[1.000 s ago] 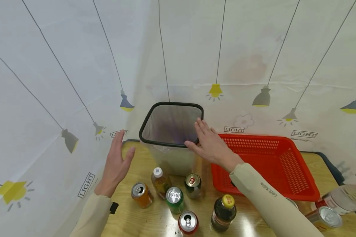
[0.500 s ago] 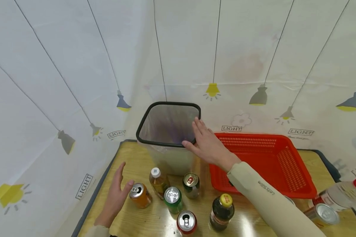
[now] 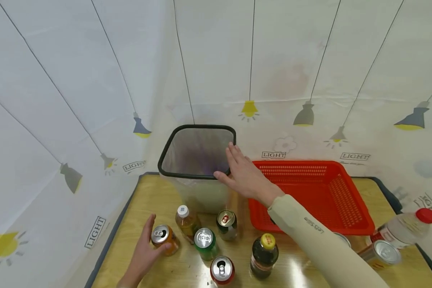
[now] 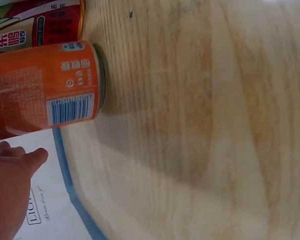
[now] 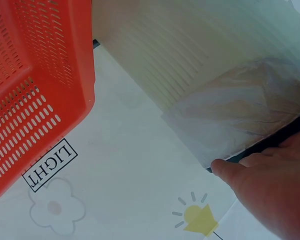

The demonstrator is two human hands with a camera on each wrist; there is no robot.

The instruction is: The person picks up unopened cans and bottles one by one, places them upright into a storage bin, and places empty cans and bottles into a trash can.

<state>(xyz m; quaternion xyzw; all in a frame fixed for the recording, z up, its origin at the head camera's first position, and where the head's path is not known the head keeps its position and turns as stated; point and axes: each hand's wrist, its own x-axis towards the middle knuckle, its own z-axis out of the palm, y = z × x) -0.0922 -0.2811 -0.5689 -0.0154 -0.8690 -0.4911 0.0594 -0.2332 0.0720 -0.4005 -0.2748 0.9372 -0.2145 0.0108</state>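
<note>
The left hand is spread wide, thumb and fingers on either side of an orange soda can standing upright on the wooden desk; whether the skin touches the metal cannot be told, since the left wrist view cuts off much of the hand and crops the can's top, though its barcode is plain. The right hand lies with fingers straight on the black rim of a bag-lined trash bin, at its right side; some of its fingers are hidden in the right wrist view, and the bottom of the bin's inside is murky. The orange can stands in front of the bin, near a white-capped bottle that partly hides the bin's wall. Beside these are a green can, a dark can with a gold top, a red can and a yellow-capped bottle of dark liquid. The right sleeve covers part of a red perforated basket and nearly all of 1 can, only its top edge showing. At the right, 1 more can overlaps a tilted red-capped bottle; their labels are too blurred to read.
</note>
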